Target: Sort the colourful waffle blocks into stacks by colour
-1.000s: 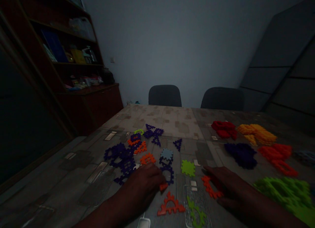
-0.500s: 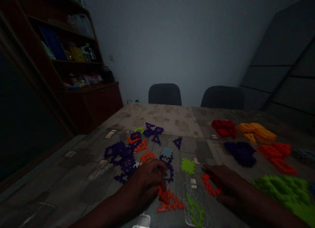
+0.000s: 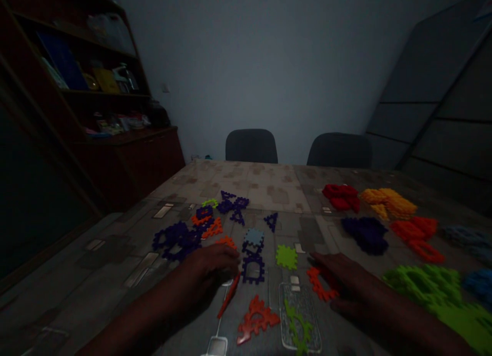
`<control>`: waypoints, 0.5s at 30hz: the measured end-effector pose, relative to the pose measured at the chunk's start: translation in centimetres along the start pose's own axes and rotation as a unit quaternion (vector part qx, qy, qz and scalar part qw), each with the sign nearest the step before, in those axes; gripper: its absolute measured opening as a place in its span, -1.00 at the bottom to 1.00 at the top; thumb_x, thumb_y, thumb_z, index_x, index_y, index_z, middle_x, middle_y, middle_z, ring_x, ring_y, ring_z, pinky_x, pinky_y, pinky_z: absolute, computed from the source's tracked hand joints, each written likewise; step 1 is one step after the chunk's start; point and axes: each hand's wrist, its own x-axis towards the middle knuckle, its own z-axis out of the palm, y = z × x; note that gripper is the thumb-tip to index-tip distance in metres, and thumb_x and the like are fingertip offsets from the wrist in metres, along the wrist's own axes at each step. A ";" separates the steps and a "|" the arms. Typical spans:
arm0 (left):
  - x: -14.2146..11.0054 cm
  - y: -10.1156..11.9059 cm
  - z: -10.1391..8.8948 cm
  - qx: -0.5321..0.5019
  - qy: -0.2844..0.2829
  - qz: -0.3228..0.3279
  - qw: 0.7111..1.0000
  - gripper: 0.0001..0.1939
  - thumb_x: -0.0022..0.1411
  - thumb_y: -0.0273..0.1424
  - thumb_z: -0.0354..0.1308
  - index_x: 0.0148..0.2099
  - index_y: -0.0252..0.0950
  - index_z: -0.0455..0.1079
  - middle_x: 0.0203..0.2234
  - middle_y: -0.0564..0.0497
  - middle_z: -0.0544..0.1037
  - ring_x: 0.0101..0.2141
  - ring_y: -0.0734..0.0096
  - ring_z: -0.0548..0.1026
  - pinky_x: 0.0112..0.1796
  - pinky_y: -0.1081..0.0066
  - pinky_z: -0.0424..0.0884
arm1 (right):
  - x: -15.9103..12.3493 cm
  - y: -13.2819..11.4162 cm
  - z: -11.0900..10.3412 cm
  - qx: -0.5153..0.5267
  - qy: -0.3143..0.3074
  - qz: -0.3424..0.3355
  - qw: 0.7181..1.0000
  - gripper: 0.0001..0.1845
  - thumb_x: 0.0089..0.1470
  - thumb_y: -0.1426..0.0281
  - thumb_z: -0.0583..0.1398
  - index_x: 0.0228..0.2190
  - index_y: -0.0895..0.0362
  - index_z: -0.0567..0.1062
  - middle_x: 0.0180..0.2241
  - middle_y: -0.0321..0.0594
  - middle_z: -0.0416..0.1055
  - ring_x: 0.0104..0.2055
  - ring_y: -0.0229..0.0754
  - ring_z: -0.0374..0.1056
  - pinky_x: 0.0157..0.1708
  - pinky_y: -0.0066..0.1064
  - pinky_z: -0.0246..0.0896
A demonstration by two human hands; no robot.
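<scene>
So that its teeth sit clear, presumably, my right hand [image 3: 346,278] grips the orange open-centre tile [image 3: 317,285] from the right, near side; left hand [image 3: 211,268] pinches an edge-on orange tile [image 3: 229,296], near centre. Lime pile [image 3: 426,287] at right looks colour-sorted.

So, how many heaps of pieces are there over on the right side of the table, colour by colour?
Red heap: 1
Yellow heap: 1
Dark purple heap: 1
Orange heap: 1
Grey heap: 1
Lime green heap: 1
Blue heap, cut by the picture's edge: 1
Total: 7
</scene>
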 end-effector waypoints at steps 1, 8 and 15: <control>-0.1 0.4 -0.3 0.028 0.006 -0.015 0.999 -0.67 0.40 -0.50 -0.11 -0.13 -0.20 0.51 -0.13 -0.10 0.58 -0.12 0.26 0.52 -0.07 0.27 0.43 | 0.1 0.1 0.1 -0.001 -0.003 -0.003 1.000 -0.07 0.00 0.48 0.28 0.37 -0.09 0.17 0.35 -0.09 0.18 0.36 0.22 0.10 0.32 0.10 0.04; -0.3 5.3 2.0 0.185 -0.095 -0.170 0.963 -0.88 0.24 -0.38 0.24 -0.17 -0.23 0.41 -0.17 -0.08 0.51 -0.13 0.08 0.46 -0.13 0.18 0.36 | 0.2 0.2 0.1 0.007 -0.010 0.001 1.000 -0.09 0.01 0.44 0.27 0.37 -0.05 0.17 0.35 -0.05 0.18 0.36 0.23 0.10 0.31 0.14 0.04; -0.5 4.3 4.0 0.199 -0.093 -0.117 0.969 -0.79 0.17 -0.54 0.11 -0.15 -0.20 0.39 -0.20 -0.07 0.49 -0.21 0.16 0.48 -0.26 0.28 0.36 | 0.1 0.9 0.6 -0.003 0.014 -0.016 1.000 -0.10 0.04 0.46 0.28 0.36 -0.13 0.18 0.36 -0.10 0.18 0.36 0.19 0.10 0.31 0.12 0.05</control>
